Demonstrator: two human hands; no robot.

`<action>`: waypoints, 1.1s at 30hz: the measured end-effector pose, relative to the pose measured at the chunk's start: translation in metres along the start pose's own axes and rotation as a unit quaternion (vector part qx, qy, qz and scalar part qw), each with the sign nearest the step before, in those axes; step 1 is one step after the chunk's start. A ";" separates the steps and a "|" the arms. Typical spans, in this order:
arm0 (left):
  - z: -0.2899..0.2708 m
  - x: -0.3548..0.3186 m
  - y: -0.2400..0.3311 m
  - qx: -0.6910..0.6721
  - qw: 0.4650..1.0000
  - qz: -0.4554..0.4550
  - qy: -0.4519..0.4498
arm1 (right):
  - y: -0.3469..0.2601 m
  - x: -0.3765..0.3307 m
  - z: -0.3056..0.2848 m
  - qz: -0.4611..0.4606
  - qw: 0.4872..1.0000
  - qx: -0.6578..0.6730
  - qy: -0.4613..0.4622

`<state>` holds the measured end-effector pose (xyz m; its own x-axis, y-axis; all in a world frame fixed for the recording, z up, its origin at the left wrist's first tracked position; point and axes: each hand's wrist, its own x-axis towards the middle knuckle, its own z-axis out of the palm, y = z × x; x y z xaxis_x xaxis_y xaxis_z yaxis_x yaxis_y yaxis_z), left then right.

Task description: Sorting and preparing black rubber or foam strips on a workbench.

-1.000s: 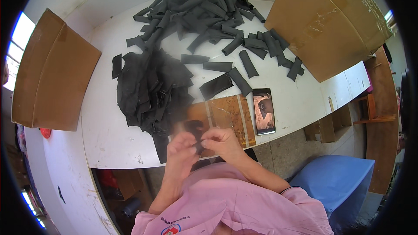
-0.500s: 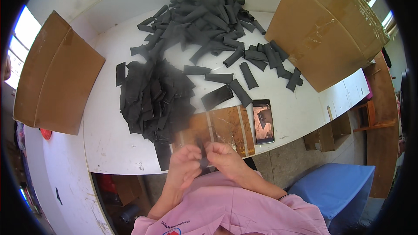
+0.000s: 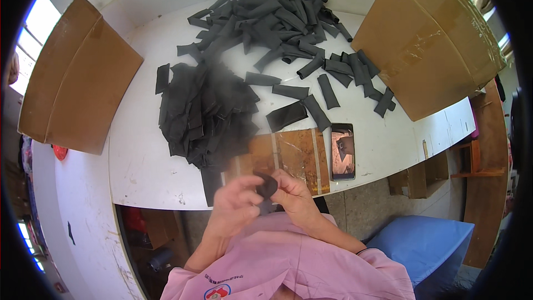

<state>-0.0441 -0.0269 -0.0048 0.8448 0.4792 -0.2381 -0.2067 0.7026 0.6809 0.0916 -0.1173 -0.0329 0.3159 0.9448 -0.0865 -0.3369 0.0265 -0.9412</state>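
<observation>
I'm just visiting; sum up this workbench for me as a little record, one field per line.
Left hand: the left hand is at the left side of a curled black piece; its grip is unclear
Right hand: the right hand pinches that piece's right side
Left-hand pile: flat black pieces, overlapping
Far pile: tube-like dark pieces, some scattered nearer
Under the work: brown board with pale strips
Right of board: phone, screen lit
Sides: left cardboard box, right cardboard box
Surface: white table
</observation>
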 end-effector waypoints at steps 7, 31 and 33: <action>0.027 -0.013 0.007 0.139 0.990 0.027 -0.015 | -0.018 0.005 -0.003 -0.177 0.984 -0.005 -0.032; 0.033 0.017 0.007 -0.055 0.989 0.110 -0.085 | -0.063 0.022 0.008 -0.408 0.852 -0.317 0.090; 0.035 0.013 0.003 0.212 0.953 0.186 0.110 | -0.061 0.019 0.009 -0.408 0.840 -0.346 0.091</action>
<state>-0.0159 -0.0373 0.0182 0.6187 0.7850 -0.0332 -0.2138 0.2088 0.9543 0.1101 -0.0977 0.0255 0.3425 0.6375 0.6901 0.6336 0.3856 -0.6707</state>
